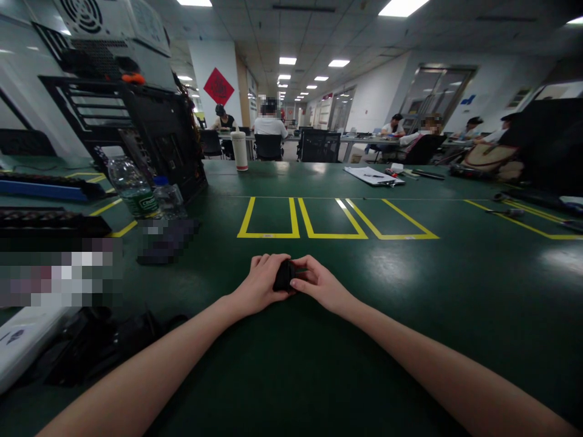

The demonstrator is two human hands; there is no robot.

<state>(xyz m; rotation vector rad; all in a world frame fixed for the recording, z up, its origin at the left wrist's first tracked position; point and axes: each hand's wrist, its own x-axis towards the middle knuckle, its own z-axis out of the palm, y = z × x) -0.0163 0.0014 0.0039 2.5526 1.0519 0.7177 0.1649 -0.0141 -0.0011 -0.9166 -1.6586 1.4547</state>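
A small black block-like object [283, 276] is held between my two hands, low over the green table [296, 364]. I cannot make out its exact kind. My left hand [262, 279] wraps round its left side, the fingers over the far edge and the thumb at the near edge. From the right, my right hand [321, 284] pinches the object's right end between thumb and fingers. Much of the object is hidden by my fingers. Beyond my hands, yellow tape outlines [268, 235] mark the tabletop.
On the left stand an open black computer case [159, 133], a clear bottle [132, 182] and a smaller blue-capped bottle [169, 197]. Black cables [132, 328] lie near my left forearm. Farther back are a white cup [239, 150] and a clipboard [373, 176]. Several people sit beyond.
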